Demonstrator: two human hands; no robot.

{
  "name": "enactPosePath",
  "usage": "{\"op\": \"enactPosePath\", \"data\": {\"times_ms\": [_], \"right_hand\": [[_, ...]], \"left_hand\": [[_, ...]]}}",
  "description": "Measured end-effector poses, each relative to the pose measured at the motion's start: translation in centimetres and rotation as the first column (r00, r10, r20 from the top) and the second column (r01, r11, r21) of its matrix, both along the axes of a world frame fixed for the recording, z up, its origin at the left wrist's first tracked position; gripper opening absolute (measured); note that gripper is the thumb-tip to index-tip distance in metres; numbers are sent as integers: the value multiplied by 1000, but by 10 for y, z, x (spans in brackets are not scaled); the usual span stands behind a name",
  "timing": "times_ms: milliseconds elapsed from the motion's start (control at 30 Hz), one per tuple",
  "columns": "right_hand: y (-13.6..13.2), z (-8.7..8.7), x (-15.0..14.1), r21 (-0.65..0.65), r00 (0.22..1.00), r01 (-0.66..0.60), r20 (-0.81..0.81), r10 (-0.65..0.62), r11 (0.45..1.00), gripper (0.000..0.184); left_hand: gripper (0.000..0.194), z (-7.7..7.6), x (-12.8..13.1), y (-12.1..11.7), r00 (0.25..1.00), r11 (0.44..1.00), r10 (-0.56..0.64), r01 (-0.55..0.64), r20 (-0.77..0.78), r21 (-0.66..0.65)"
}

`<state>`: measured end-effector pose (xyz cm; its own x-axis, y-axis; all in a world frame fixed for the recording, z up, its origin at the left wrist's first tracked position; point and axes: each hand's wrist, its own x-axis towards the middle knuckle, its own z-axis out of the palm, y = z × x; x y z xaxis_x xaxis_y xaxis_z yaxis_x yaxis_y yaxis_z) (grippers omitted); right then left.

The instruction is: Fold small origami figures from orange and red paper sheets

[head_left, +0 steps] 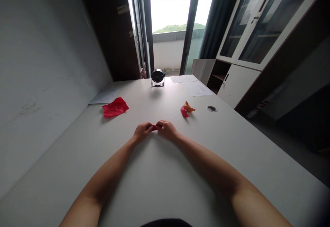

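Observation:
Between my two hands is a small piece of folded red paper, mostly covered by the fingers. My left hand pinches its left end. At the other end, my right hand grips the paper with thumb and fingers closed. Both hands are low over the white table, close together. A creased red paper sheet lies to the left, its edges lifted a little. Off to the right sit folded paper pieces, one red and one orange, touching each other.
A round black device on a metal stand is near the far edge. White papers lie at the back right and against the left wall. A round cable hole is at the right. Cabinets stand beyond.

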<state>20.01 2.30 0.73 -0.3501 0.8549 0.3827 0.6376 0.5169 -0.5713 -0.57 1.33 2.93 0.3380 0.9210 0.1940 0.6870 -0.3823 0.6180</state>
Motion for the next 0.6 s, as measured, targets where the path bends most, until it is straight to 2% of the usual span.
{"op": "enactPosePath", "data": {"times_ms": [600], "right_hand": [[0, 1, 0, -7, 1000, -10, 6, 10, 1000, 9]], "left_hand": [[24, -3, 0, 2, 1000, 1000, 1, -1, 4, 17]]}}
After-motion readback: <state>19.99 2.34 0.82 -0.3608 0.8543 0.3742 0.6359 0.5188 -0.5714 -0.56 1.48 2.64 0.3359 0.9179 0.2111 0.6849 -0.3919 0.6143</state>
